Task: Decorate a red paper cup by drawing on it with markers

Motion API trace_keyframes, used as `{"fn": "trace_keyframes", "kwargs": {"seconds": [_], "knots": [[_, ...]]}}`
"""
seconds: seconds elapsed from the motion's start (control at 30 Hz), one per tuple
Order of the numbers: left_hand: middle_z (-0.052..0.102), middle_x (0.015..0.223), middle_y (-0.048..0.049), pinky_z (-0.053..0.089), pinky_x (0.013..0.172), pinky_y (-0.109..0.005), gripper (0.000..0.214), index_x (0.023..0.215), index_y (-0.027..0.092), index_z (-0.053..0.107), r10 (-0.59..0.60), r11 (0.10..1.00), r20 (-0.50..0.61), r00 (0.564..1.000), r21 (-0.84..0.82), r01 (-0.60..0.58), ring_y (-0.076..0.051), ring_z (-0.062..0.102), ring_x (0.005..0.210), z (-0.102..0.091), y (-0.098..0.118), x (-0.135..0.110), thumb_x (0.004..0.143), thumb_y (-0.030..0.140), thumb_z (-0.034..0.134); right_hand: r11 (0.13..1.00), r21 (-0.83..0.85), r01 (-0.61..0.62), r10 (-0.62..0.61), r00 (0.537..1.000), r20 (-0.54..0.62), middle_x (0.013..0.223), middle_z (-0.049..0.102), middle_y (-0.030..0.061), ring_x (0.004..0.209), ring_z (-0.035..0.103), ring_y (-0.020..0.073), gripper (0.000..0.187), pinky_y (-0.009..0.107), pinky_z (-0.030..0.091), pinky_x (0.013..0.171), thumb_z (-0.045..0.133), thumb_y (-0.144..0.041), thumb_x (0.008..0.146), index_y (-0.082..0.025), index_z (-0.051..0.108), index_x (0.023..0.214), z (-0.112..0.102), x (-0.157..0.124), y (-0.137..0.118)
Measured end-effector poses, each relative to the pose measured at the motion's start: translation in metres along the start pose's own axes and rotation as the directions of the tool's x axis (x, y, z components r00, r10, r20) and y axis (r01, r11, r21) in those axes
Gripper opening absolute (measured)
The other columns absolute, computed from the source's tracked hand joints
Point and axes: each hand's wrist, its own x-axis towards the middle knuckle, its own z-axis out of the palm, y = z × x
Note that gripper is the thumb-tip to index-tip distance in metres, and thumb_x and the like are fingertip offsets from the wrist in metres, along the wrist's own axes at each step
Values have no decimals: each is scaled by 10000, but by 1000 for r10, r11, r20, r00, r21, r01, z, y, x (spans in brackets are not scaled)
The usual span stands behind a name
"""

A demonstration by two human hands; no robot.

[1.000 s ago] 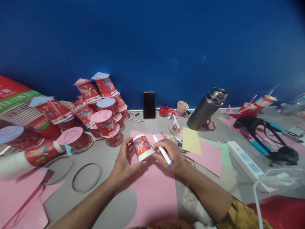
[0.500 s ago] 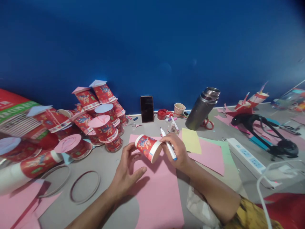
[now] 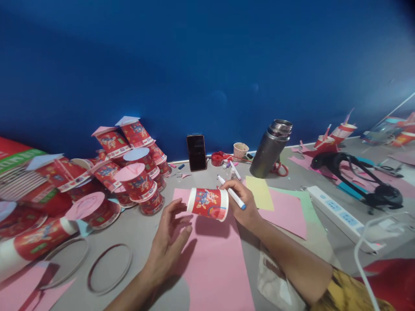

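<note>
A red printed paper cup [image 3: 208, 204] with a white rim is tilted on its side above a pink paper sheet [image 3: 217, 259]. My right hand [image 3: 244, 201] grips the cup's right end with its fingertips. That same hand also carries a white marker [image 3: 231, 193] with a blue end, lying slanted across the fingers. My left hand [image 3: 170, 237] is beside the cup's left end, thumb and fingers apart. Whether its fingertips touch the cup, I cannot tell.
Red cups topped with paper discs [image 3: 134, 181] are piled at left. Two rings [image 3: 109, 268] lie nearer. A phone [image 3: 196, 152] leans on the blue wall. A dark flask [image 3: 270, 151], power strip [image 3: 333, 216] and black strap-like headgear [image 3: 359, 181] stand to the right.
The cup has turned from a slant to nearly level, showing more of its printed side. My left hand has loosened and drawn slightly left and down. The whole view has shifted a little.
</note>
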Motion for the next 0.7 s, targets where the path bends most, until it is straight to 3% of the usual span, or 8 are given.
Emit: {"fn": "trace_keyframes", "kwargs": {"seconds": [0.23,0.37,0.43,0.57,0.7], "knots": [[539,1538,-157,548,1082,-551,684,1492,305,499,-31,999,2,1000,-44,31,-356,651,1262,3,15,0,934,607,755,942,-215,257,-259,966,20,960,771,63,883,762,223,142,339,599,822,560,-188,1051,-249,689,1056,3,-3,-3],[631,1459,-111,596,992,-552,630,1389,336,622,-217,961,-34,976,-182,207,-383,640,1289,3,28,3,922,756,676,955,-152,256,-248,966,69,1013,804,70,941,794,227,131,344,621,862,600,-166,1027,-256,690,1059,3,-4,1],[642,1460,-91,597,1005,-536,596,1344,347,671,-259,931,7,966,-266,252,-383,644,1310,3,33,4,896,736,727,967,-87,238,-229,968,107,1057,815,75,970,808,230,125,339,629,868,636,-166,1007,-256,690,1076,2,-5,1],[657,1494,-134,574,1083,-547,663,1343,311,735,-231,868,150,961,-414,273,-436,606,1410,2,35,6,788,646,872,975,48,218,-223,958,179,1106,826,74,992,816,240,155,341,634,873,693,-198,973,-258,693,1116,1,-7,-2],[616,1592,-151,537,1133,-604,818,1404,302,736,-224,806,351,909,-458,375,-478,616,1412,0,33,7,665,572,961,977,138,160,-189,954,232,1068,833,73,969,818,245,138,354,644,865,728,-316,990,-255,695,1110,2,-9,-7]]}}
